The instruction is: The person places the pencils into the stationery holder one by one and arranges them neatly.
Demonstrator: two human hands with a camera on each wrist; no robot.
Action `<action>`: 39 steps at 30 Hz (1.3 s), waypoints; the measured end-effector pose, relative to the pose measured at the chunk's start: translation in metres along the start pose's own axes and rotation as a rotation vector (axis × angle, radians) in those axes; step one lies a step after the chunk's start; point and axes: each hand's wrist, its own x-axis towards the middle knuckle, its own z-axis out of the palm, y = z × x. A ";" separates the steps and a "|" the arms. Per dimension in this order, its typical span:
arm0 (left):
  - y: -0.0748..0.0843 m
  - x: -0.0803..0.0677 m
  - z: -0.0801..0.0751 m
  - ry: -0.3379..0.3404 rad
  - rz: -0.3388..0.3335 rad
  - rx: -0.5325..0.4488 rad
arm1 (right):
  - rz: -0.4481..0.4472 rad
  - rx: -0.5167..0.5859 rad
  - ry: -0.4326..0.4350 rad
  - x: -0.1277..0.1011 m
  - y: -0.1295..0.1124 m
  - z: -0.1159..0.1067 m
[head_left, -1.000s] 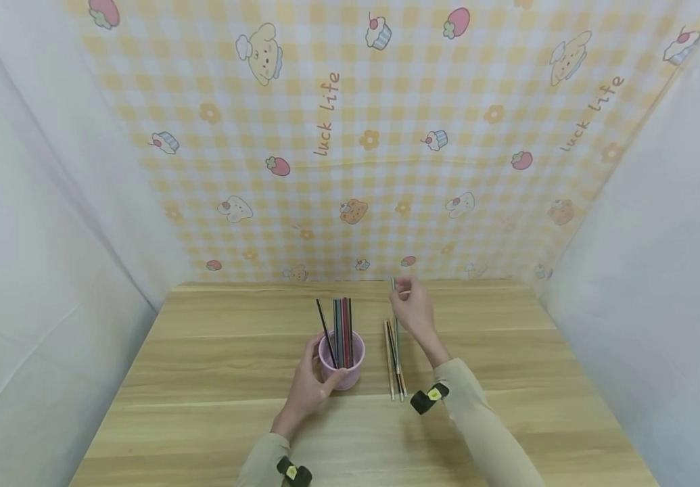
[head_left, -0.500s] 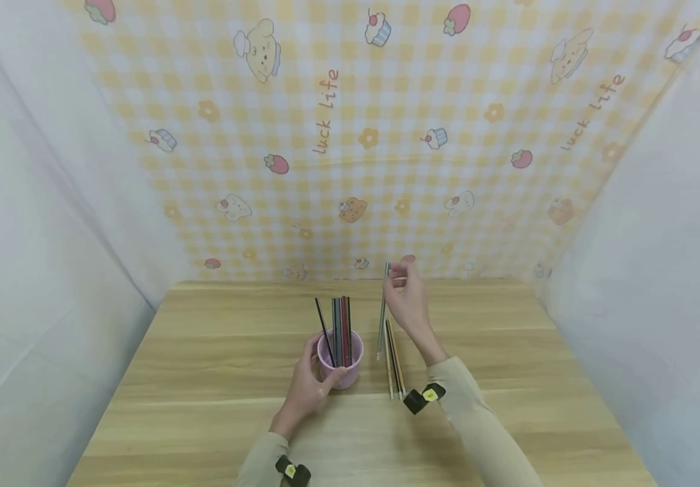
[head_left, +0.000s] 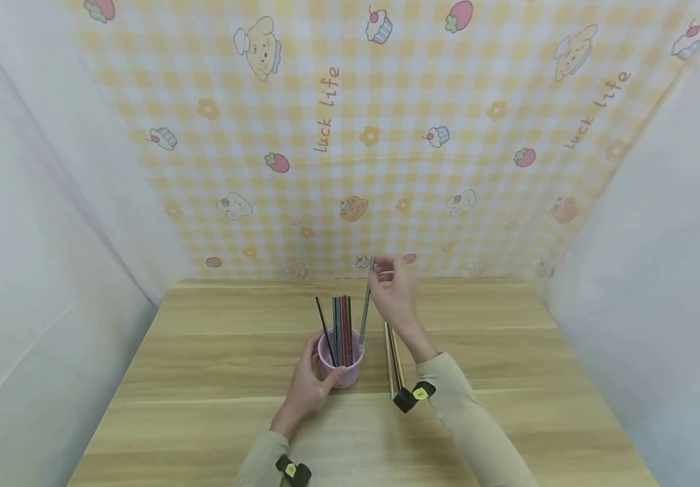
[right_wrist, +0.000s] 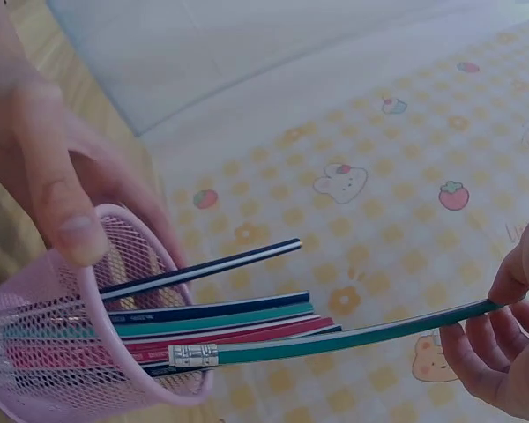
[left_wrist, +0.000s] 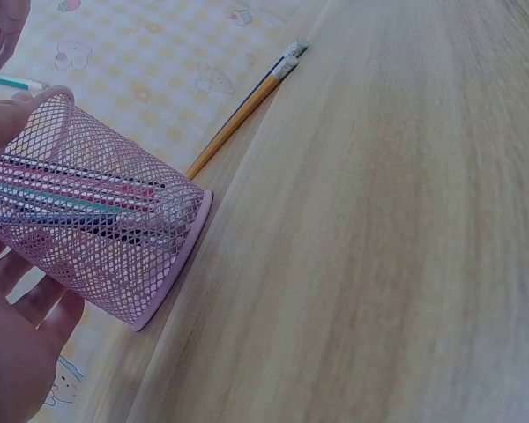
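Note:
A pink mesh cup stands on the wooden table with several pencils upright in it. My left hand grips the cup's side; its thumb lies on the rim of the cup. My right hand pinches the top of a green pencil, held nearly upright with its eraser end at the cup's rim. In the left wrist view the mesh cup shows the pencils inside it.
A few pencils lie side by side on the table just right of the cup; one of them is yellow with an eraser tip. A checked cloth backdrop and white side walls enclose the table.
My right hand has lifted the green pencil off the table and carried it left, until its lower end reached the cup's rim. My left hand has kept hold of the cup.

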 end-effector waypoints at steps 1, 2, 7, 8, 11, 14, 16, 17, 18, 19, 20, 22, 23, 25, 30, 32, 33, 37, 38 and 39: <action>0.000 0.000 0.000 0.001 -0.003 0.000 | -0.004 -0.001 -0.001 -0.001 0.001 0.002; 0.000 0.000 0.000 0.000 -0.007 0.002 | -0.011 -0.002 -0.004 -0.002 0.002 0.003; 0.001 0.000 0.001 -0.001 -0.006 0.011 | -0.037 0.035 -0.017 -0.006 0.009 0.011; 0.002 -0.001 0.000 -0.003 -0.002 0.012 | -0.041 0.039 -0.023 -0.006 0.010 0.012; 0.002 0.000 0.000 -0.003 0.007 0.014 | -0.031 0.029 -0.035 -0.009 0.014 0.015; 0.002 0.000 0.000 -0.007 0.013 0.018 | -0.018 0.025 -0.049 -0.012 0.018 0.019; 0.003 0.000 0.000 -0.006 0.015 0.020 | -0.017 0.022 -0.052 -0.014 0.020 0.021; 0.003 0.000 -0.001 -0.006 0.021 0.023 | -0.019 0.019 -0.054 -0.015 0.021 0.023; 0.003 -0.001 -0.001 -0.006 0.026 0.025 | -0.027 0.017 -0.055 -0.016 0.023 0.024; 0.004 -0.001 -0.001 -0.004 0.029 0.024 | -0.034 0.012 -0.058 -0.018 0.024 0.025; 0.004 -0.001 -0.001 -0.003 0.031 0.023 | -0.039 0.003 -0.061 -0.019 0.025 0.026; 0.005 -0.001 -0.001 -0.002 0.032 0.024 | -0.045 -0.008 -0.067 -0.021 0.028 0.029; 0.005 -0.001 -0.001 -0.002 0.031 0.023 | -0.041 -0.012 -0.072 -0.023 0.029 0.030; 0.006 -0.001 -0.002 -0.002 0.022 0.018 | -0.034 -0.010 -0.081 -0.025 0.032 0.031; 0.006 0.000 -0.001 -0.006 0.002 0.008 | -0.019 -0.029 -0.098 -0.030 0.037 0.035; 0.006 0.000 -0.001 -0.008 -0.003 0.000 | -0.014 -0.043 -0.108 -0.032 0.040 0.036; 0.005 0.000 -0.001 -0.009 -0.001 -0.003 | -0.015 -0.046 -0.112 -0.033 0.041 0.036; 0.004 0.001 -0.001 -0.011 0.011 -0.003 | -0.011 -0.049 -0.115 -0.036 0.046 0.038; 0.004 0.001 -0.001 -0.011 0.014 -0.003 | -0.015 -0.049 -0.112 -0.037 0.046 0.039; 0.004 0.001 -0.002 -0.011 0.015 -0.001 | -0.017 -0.050 -0.110 -0.037 0.047 0.039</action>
